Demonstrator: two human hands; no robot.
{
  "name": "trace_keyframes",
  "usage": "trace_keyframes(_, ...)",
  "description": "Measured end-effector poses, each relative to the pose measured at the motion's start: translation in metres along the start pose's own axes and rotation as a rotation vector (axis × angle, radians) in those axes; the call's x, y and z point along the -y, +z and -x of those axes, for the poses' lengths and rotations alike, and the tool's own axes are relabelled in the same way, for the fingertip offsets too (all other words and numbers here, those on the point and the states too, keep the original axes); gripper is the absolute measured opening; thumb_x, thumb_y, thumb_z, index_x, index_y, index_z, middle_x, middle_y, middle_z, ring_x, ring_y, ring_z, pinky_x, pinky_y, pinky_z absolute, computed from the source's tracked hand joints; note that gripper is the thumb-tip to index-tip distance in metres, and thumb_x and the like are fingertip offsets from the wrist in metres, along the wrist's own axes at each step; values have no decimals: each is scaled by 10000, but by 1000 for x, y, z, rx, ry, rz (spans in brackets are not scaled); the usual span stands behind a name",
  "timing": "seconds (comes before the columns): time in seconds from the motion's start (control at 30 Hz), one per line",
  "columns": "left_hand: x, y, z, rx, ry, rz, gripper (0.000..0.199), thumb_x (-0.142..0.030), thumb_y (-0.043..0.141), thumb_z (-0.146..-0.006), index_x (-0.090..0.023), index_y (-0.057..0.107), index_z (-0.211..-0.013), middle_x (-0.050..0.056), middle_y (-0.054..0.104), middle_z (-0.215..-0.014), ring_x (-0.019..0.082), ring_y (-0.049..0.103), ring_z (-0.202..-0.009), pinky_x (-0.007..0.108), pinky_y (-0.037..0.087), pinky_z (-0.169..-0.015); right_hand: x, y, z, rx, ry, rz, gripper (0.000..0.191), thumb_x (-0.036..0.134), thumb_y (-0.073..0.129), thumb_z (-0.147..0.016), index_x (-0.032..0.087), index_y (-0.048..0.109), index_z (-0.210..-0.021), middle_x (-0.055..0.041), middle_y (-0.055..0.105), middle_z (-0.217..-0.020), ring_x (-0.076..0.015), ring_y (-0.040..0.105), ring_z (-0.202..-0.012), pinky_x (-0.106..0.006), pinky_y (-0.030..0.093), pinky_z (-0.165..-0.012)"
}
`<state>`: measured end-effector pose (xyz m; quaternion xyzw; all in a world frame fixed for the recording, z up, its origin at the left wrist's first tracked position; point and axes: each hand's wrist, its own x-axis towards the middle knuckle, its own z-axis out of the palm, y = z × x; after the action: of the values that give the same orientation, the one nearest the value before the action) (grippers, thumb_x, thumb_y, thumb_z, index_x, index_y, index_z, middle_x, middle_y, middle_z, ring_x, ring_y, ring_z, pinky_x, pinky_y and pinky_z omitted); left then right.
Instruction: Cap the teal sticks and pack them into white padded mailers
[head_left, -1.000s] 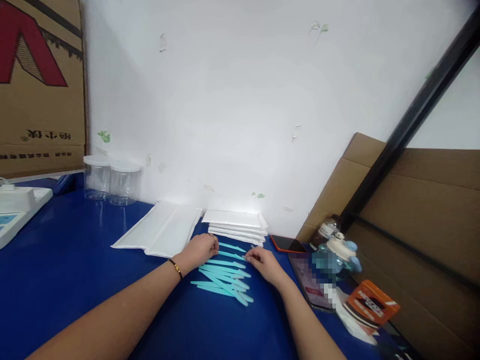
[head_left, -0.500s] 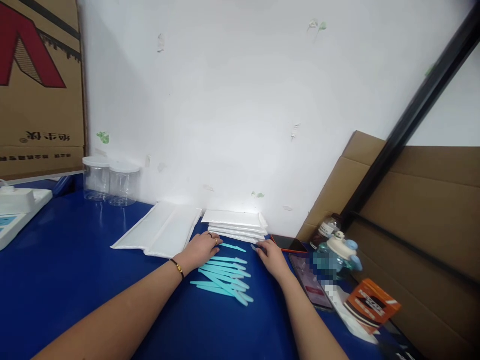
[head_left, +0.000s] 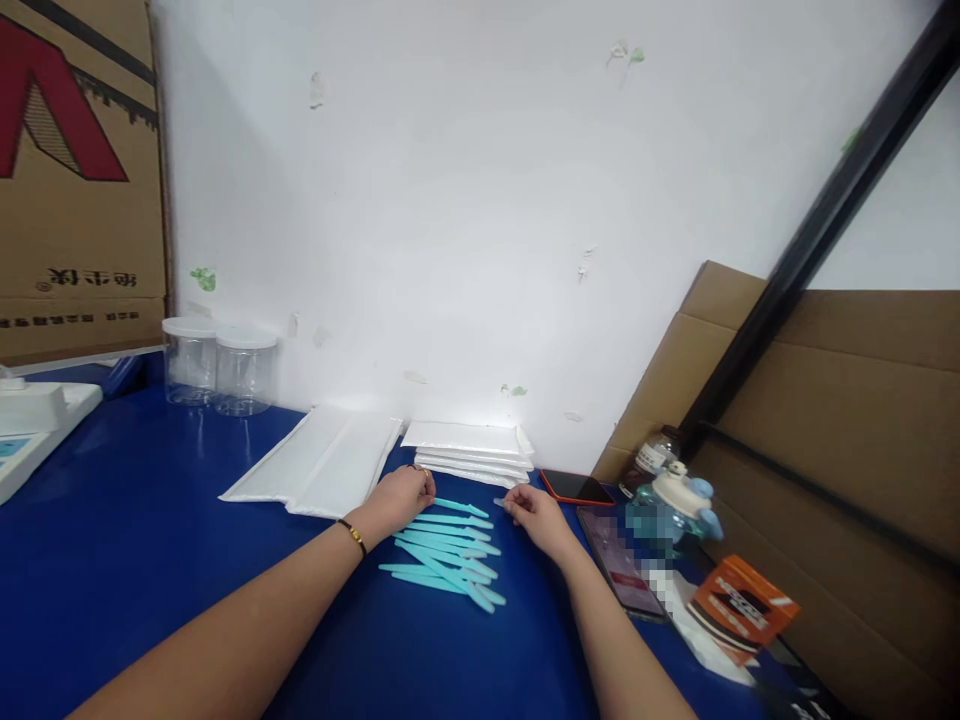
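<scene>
Several turquoise sticks with pale tips [head_left: 435, 560] lie loosely piled on the blue table [head_left: 187, 560]. My left hand [head_left: 405, 497] pinches the left end of the topmost turquoise stick [head_left: 461, 507], at the far end of the pile. My right hand [head_left: 534, 515] is closed, with a small translucent cap [head_left: 500, 503] between thumb and forefinger, just right of that stick's tip. Behind my hands lies a stack of white padded envelopes [head_left: 469, 455]. More white envelopes [head_left: 322, 465] lie flat to the left.
Two clear jars with white lids [head_left: 246, 370] stand at the back left, near a white device [head_left: 37, 425]. On the right are a red-edged phone [head_left: 576, 487], another phone [head_left: 622, 565], a brown bottle [head_left: 652, 458], a teal bottle [head_left: 667, 510] and an orange box [head_left: 742, 608].
My left fingers have closed on the topmost stick, which has shifted slightly toward me. My right fingers have come together on the small cap and moved slightly left.
</scene>
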<state>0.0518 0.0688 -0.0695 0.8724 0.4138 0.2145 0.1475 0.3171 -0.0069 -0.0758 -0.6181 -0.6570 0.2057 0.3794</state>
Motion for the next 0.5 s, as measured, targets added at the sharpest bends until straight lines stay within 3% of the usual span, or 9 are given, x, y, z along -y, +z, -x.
trace_keyframes(0.27, 1, 0, -1, 12, 1, 8, 83, -244, 547, -746, -215, 624, -744, 6, 638, -810, 148, 582, -745, 222, 399, -632, 1, 0, 0, -18, 81, -206, 206, 333, 591, -708, 148, 647, -779, 19, 569, -545, -90, 486, -445, -203, 372, -446)
trace_keyframes(0.37, 0, 0, -1, 12, 1, 3, 83, -243, 547, -746, -217, 625, -744, 4, 640, -808, 148, 583, -752, 222, 403, -636, 2, -1, 2, 45, 181, -260, 239, 321, 639, -657, 134, 653, -804, 5, 603, -571, -98, 524, -462, -204, 396, -446)
trace_keyframes(0.5, 0, -1, 0, 13, 2, -2, 92, -247, 540, -752, -212, 625, -751, 8, 643, -816, 148, 583, -773, 221, 410, -664, 2, -4, 5, 76, 190, -111, 203, 303, 660, -626, 137, 672, -743, -10, 627, -578, -121, 564, -500, -215, 415, -470)
